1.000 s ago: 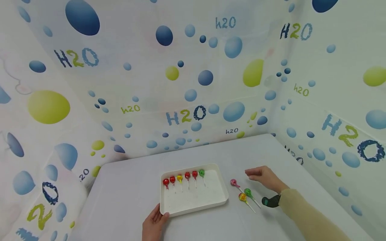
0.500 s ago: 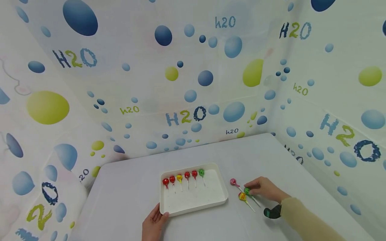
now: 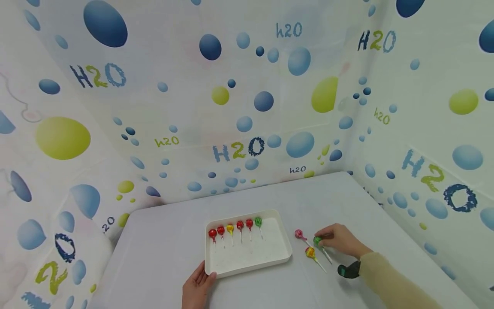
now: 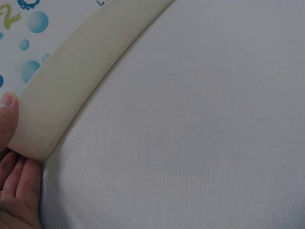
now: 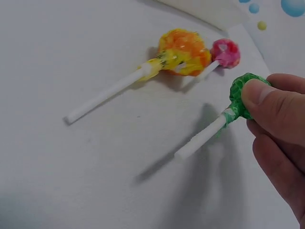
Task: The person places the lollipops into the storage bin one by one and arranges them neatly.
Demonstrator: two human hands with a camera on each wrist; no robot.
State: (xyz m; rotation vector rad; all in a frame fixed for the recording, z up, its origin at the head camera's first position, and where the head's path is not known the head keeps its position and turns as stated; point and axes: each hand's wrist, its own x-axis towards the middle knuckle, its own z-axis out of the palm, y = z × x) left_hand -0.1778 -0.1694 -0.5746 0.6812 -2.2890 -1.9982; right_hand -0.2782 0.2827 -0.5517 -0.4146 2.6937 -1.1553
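My right hand [image 3: 341, 241] pinches a green lollipop [image 5: 244, 94] by its wrapped head, between thumb and fingers. The lollipop's white stick stands off the table, its shadow apart from it in the right wrist view. Close by on the table lie a yellow-orange lollipop [image 5: 183, 52] and a pink lollipop [image 5: 225, 53]. At the near left corner of a white tray [image 3: 247, 262], my left hand [image 3: 197, 288] grips the rim, thumb on top and fingers against the outside. Inside the tray, a row of lollipops runs along the far side, red, yellow and a green one [image 3: 258, 221] at the right end.
A white-covered table [image 3: 166, 240] carries everything. Walls [image 3: 239, 107] printed with bubbles and H2O lettering enclose its back and sides. A dark band with a camera [image 3: 348, 271] sits at my right wrist.
My right hand has come down from above the loose lollipops, taken hold of the green one and raised it slightly. The left hand and tray stay put.
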